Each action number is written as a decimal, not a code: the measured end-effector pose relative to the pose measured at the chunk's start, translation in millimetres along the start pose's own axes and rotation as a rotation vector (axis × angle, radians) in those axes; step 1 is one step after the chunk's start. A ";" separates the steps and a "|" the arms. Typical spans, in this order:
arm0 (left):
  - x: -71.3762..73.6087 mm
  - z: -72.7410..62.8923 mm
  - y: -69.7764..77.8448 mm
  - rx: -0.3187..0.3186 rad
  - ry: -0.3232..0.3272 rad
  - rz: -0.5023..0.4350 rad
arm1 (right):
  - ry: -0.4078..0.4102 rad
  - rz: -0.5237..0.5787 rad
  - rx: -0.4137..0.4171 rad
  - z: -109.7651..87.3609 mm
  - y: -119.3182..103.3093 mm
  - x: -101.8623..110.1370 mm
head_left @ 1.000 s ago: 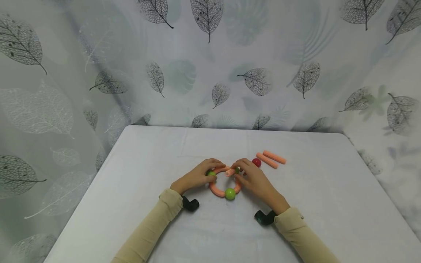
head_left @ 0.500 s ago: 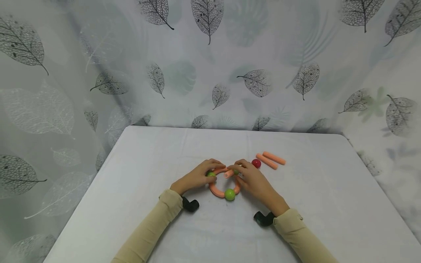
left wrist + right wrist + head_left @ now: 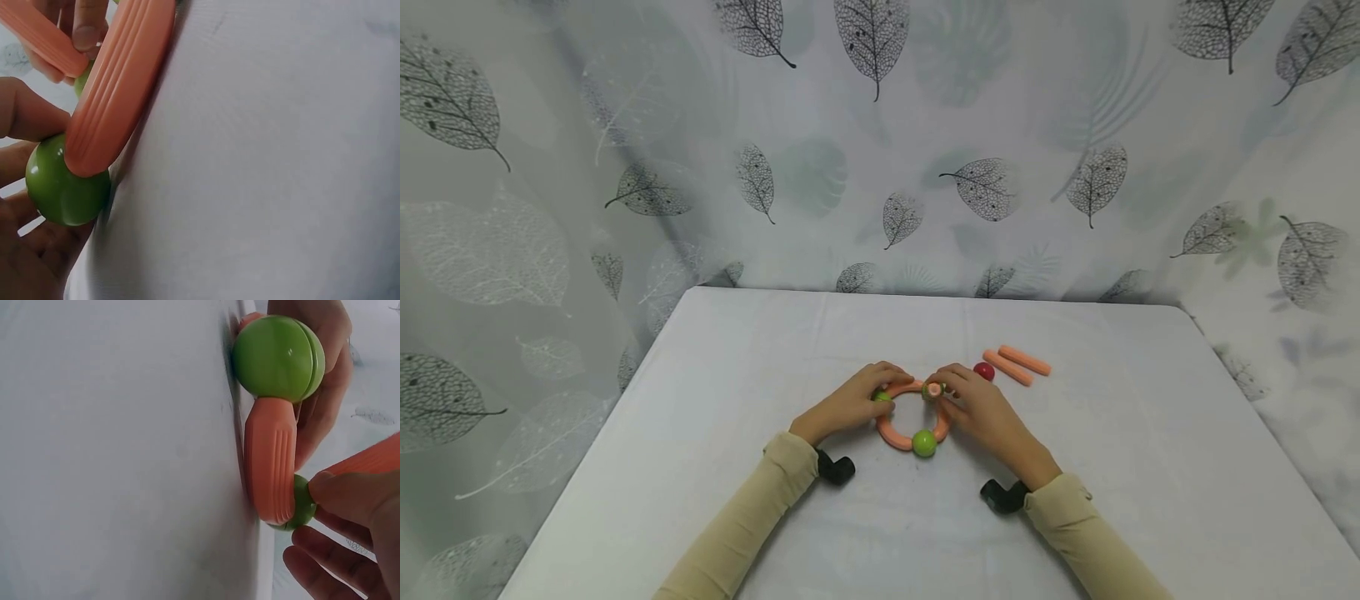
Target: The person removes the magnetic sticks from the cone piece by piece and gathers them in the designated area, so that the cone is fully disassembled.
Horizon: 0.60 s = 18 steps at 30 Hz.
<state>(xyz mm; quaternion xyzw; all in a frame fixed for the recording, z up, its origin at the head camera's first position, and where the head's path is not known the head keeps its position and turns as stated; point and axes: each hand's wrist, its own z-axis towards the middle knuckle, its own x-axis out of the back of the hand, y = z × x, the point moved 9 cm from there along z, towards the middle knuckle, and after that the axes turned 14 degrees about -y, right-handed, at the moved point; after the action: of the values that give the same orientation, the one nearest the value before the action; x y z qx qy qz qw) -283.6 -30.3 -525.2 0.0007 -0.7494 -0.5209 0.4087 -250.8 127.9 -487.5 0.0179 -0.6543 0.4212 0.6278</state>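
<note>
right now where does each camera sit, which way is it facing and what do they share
Head: worn on the head, facing forward and down over the white table to the leaf-patterned backdrop; both sleeves, left grip and right grip show.
Left wrist: on that wrist, facing a green ball and curved orange piece; left grip near, right grip beyond.
Right wrist: on that wrist, facing the orange stick; right grip near, left grip beyond.
Both wrist views share the orange stick and both grips.
</note>
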 end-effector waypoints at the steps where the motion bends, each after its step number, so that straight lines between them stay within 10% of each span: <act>1: 0.3 0.2 0.5 0.002 0.005 0.017 | 0.002 0.011 -0.009 0.0 1.2 0.6; 18: 2.5 -2.4 4.9 0.046 0.028 0.070 | -0.010 0.123 -0.007 1.9 8.4 -0.8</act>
<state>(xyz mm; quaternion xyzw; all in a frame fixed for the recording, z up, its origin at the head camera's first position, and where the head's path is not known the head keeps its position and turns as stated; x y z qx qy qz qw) -281.7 -30.9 -519.6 -0.0090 -0.7549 -0.4888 0.4372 -256.8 131.9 -492.4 -0.0224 -0.6588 0.4564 0.5977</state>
